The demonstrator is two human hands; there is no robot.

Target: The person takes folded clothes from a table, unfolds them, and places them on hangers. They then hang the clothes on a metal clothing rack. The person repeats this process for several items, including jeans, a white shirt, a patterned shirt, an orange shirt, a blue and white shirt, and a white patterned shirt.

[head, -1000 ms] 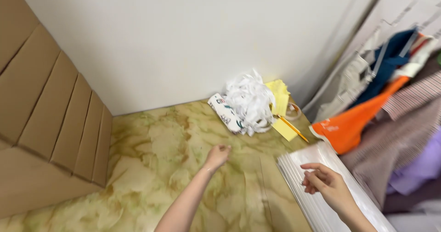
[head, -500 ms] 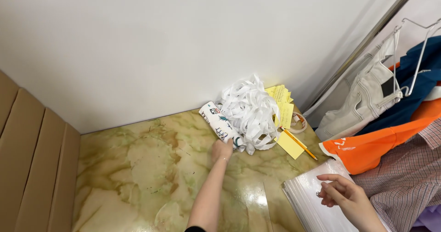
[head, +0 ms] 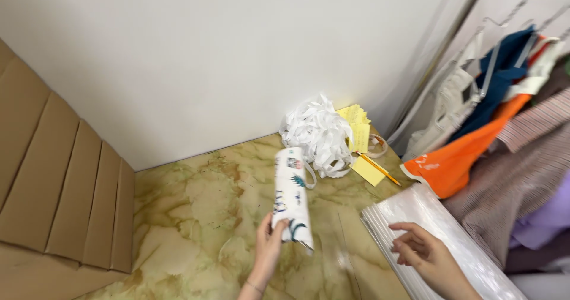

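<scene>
Marbled green-yellow tabletop (head: 196, 217) spreads under us, against a white wall. Above it we hold a rolled white printed sheet (head: 291, 196), our left hand (head: 268, 246) closed around its lower end. Our right hand (head: 423, 253), fingers loosely spread, rests on a stack of clear plastic bags (head: 439, 240). Beyond lie white paper strips (head: 317, 133) and yellow notes (head: 359, 128).
</scene>
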